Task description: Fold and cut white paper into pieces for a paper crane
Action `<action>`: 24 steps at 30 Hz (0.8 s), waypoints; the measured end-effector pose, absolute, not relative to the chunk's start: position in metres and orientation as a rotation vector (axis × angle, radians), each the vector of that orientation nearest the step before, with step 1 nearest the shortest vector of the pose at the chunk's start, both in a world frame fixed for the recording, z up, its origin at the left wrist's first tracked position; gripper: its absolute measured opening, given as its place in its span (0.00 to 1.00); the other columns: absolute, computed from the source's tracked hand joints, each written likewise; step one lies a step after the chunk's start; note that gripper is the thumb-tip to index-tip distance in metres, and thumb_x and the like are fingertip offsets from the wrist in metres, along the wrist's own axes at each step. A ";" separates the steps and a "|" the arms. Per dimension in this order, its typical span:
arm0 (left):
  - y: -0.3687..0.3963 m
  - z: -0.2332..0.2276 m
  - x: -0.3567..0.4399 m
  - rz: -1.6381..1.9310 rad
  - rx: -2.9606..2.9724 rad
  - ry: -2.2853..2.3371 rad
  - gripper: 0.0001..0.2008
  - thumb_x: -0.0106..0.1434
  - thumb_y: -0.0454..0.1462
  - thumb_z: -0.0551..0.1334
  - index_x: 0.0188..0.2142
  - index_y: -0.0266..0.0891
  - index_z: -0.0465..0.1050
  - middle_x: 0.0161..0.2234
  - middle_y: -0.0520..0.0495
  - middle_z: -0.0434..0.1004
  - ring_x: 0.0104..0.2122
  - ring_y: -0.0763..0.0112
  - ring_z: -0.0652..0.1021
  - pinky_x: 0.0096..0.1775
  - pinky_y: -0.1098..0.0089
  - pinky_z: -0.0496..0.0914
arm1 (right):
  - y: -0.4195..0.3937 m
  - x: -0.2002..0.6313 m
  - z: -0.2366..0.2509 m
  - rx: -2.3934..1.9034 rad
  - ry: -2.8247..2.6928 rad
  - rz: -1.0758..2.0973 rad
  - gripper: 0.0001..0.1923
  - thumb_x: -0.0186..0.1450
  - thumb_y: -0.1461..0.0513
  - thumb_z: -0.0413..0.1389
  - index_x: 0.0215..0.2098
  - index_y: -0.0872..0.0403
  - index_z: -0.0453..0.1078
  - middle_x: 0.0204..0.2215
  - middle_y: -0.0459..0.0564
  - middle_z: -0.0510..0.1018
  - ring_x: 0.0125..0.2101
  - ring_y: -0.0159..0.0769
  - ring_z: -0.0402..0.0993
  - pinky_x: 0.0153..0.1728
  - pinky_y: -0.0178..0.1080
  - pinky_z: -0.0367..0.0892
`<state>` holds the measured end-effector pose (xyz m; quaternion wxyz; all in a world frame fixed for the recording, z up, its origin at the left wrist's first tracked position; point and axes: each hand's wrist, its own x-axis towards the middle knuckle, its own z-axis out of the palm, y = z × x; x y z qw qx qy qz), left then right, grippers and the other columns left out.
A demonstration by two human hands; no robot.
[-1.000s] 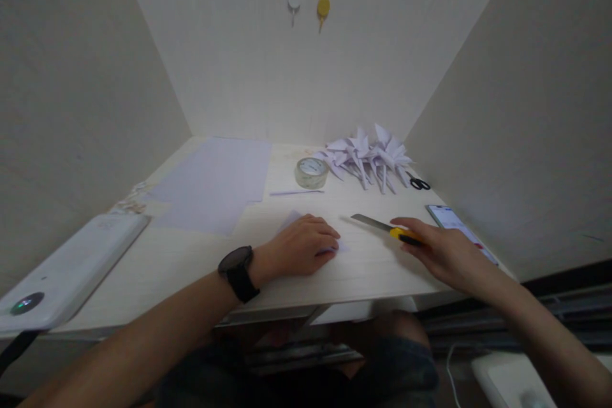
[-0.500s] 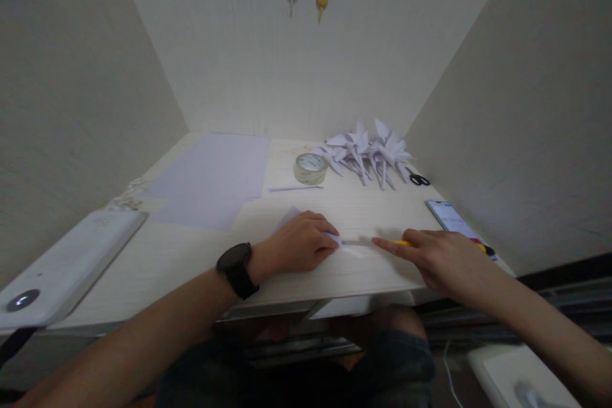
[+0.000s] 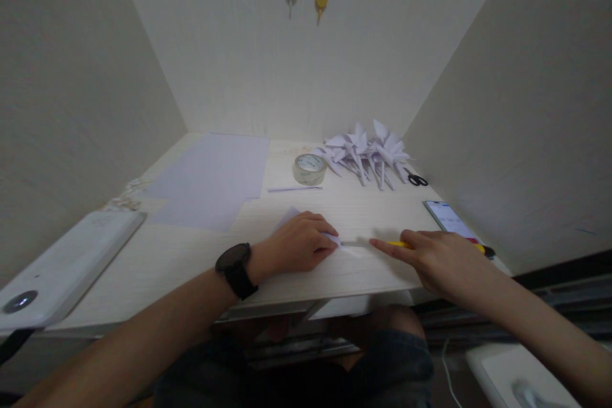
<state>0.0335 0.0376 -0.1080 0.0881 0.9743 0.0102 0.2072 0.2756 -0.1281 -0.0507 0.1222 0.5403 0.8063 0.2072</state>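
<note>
Since a second ago the right hand (image 3: 444, 258) has swung the knife (image 3: 396, 244) down from mid-air; its blade now lies flat on the desk (image 3: 191, 255), tip at the paper's edge. Left hand (image 3: 299, 245) presses the folded paper (image 3: 335, 240) flat, fingers curled over it. Right hand is closed on the yellow handle, forefinger along the top. Knife's long axis runs left-right, pointing at the left hand. Thin matte paper, slim metal blade.

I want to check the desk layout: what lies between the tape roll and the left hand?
In the head view, a thin paper strip lies on the desk between the tape roll and the left hand; otherwise bare desk.
</note>
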 end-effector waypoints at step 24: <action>0.039 -0.106 0.035 0.591 2.926 0.007 0.10 0.67 0.34 0.59 0.38 0.40 0.80 0.43 0.46 0.81 0.42 0.64 0.77 0.48 0.62 0.68 | -0.126 0.274 -0.049 1.563 2.327 0.569 0.39 0.56 0.72 0.53 0.64 0.42 0.60 0.30 0.46 0.76 0.26 0.35 0.75 0.26 0.36 0.60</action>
